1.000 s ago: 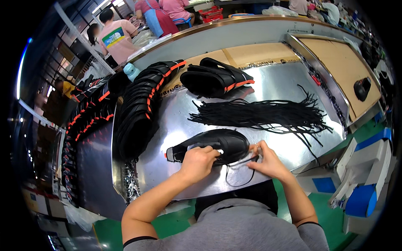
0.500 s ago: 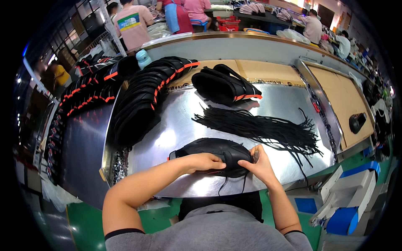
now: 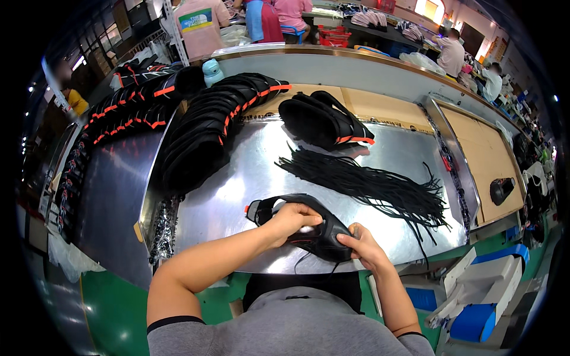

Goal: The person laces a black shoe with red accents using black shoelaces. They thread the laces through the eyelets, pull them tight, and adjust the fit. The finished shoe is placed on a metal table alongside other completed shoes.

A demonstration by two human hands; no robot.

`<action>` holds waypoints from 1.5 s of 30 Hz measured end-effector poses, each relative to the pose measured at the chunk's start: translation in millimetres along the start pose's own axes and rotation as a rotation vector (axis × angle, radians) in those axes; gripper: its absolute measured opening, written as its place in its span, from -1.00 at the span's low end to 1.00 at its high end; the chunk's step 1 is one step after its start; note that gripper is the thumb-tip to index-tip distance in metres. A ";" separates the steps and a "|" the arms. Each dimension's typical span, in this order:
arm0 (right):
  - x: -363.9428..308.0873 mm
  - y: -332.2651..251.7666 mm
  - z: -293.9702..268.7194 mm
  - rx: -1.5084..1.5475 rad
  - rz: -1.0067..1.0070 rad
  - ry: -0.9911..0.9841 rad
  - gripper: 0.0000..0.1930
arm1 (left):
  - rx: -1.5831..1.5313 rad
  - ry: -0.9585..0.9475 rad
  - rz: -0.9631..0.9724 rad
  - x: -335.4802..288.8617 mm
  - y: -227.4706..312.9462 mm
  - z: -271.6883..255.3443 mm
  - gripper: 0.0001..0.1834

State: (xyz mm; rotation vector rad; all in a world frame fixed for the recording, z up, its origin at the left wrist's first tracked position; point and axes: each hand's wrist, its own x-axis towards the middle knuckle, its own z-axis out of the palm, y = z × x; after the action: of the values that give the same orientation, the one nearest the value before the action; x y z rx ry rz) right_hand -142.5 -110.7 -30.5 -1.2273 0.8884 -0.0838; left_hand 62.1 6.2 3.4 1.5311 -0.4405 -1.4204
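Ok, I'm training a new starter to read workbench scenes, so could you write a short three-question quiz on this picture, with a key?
1. Which of the person's hands is at the rounded toe end of the black shoe upper being handled?
2. True or false: the bundle of black shoelaces lies on the sheet of cardboard at the far right.
3. Fill in the blank: the bottle behind the curved row of shoe uppers is ____ in colour.

Key:
1. The right hand.
2. False; it lies on the shiny metal tabletop.
3. Light blue.
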 end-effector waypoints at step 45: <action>-13.1 39.4 -84.7 0.371 -0.236 0.211 -0.59 | 1.720 1.188 1.016 -41.5 85.4 -139.2 -0.93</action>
State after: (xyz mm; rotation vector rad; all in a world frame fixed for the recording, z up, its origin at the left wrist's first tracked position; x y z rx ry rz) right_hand -219.9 -155.0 -61.2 -0.9793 0.8597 -0.5528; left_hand 206.4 54.0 76.2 2.3226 -1.4720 1.1319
